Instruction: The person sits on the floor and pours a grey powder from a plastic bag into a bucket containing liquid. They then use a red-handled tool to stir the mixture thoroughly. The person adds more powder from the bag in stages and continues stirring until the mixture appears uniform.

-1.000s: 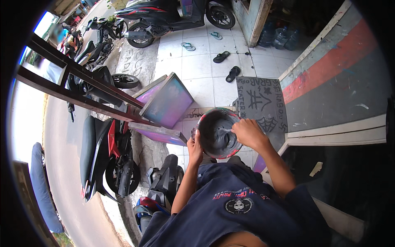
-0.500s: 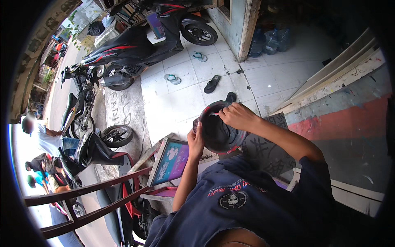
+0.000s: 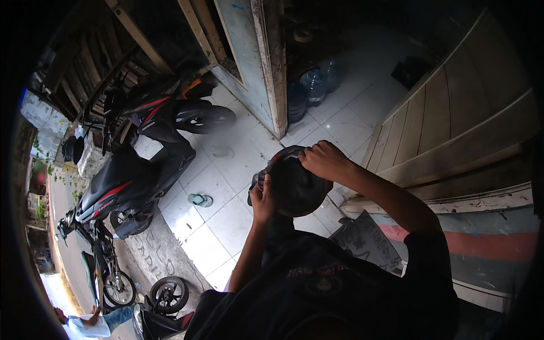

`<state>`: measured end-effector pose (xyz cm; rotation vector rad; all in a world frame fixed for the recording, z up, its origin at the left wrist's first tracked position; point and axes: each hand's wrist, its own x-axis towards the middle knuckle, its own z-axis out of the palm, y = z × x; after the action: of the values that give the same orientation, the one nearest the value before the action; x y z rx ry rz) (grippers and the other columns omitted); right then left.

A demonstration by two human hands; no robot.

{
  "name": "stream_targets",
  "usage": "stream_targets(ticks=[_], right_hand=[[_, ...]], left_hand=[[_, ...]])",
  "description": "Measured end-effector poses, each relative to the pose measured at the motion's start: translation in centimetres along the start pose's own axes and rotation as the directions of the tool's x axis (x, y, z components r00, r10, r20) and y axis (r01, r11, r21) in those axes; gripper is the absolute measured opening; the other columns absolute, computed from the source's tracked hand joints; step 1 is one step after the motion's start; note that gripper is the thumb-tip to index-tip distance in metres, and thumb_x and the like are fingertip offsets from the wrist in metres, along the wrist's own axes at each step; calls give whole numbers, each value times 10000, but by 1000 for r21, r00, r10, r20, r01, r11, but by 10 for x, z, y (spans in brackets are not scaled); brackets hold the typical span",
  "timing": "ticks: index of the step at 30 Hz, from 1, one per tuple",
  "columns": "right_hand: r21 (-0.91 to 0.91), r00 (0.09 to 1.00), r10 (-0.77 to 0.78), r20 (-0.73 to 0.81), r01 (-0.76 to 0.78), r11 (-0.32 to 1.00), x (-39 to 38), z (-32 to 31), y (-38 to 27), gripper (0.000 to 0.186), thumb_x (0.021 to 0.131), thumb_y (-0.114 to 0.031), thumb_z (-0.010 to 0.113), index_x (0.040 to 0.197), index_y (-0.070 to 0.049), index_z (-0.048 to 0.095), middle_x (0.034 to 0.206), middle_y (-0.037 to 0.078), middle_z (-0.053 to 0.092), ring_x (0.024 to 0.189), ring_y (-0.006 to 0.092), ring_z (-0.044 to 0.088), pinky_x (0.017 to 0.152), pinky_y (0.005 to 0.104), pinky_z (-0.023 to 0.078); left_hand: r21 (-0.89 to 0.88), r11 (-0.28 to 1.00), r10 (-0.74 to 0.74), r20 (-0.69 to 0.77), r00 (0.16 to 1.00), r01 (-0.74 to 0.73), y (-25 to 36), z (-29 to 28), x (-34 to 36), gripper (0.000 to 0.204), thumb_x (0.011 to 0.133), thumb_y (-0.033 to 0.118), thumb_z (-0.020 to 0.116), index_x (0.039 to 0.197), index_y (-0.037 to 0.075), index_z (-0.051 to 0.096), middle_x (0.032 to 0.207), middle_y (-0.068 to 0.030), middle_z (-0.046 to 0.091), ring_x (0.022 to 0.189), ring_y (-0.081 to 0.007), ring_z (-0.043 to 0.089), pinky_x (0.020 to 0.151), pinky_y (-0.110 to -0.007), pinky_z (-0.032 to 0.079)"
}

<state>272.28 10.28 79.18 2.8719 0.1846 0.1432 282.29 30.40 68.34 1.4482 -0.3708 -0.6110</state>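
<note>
A black helmet [image 3: 300,190] with red marks is held in front of my torso, its dark hollow facing up toward me. My left hand [image 3: 262,199] grips its left side, the thumb up along the edge. At the upper right of the rim, my right hand [image 3: 324,161] is closed on the helmet's edge, the fingers bent over it. Details inside the hollow are too dark to make out.
A black and red motorcycle [image 3: 113,184] stands on the left, with another motorcycle [image 3: 116,283] beyond it. A teal sandal [image 3: 200,200] lies on the white tiles. Large water bottles [image 3: 313,85] stand past the doorway; a wooden door [image 3: 436,119] is at right. A person [image 3: 93,324] is at lower left.
My view has swung toward the doorway, bringing more of the wooden door into sight. Both hands still hold the helmet, now turned slightly, and my right hand stays at its rim.
</note>
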Motion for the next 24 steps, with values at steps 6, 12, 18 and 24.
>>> stream_targets(ticks=[6,12,18,24], right_hand=[[120,883,303,358,-366,923,-17,62,136,64,735,-113,645,732,-74,697,709,98,678,739,224,689,580,346,548],[586,648,412,641,-759,282,-22,143,284,178,829,-73,579,819,82,665,659,244,626,587,327,648,556,387,523],[637,617,487,618,-756,150,-63,213,496,128,782,-130,637,747,-55,734,824,92,724,771,257,691,682,372,543],[497,664,565,491,-745,444,-82,232,665,156,778,-191,674,721,-48,697,692,159,659,746,342,668,770,447,514]], left_hand=[[-118,992,-33,91,995,44,-2,118,193,334,1030,320,463,1047,37,640,742,41,583,622,-38,499,526,-208,368],[-52,998,53,160,986,-45,-4,273,322,390,1040,319,428,1209,8,591,898,-2,615,793,-51,526,659,-218,425],[-85,996,55,272,961,-33,-17,445,429,397,1028,323,444,1005,-35,615,810,-32,601,750,-86,506,625,-280,423],[-216,974,-9,262,965,68,-21,608,551,291,1034,249,462,1126,16,610,941,28,593,835,-49,514,723,-234,437]])
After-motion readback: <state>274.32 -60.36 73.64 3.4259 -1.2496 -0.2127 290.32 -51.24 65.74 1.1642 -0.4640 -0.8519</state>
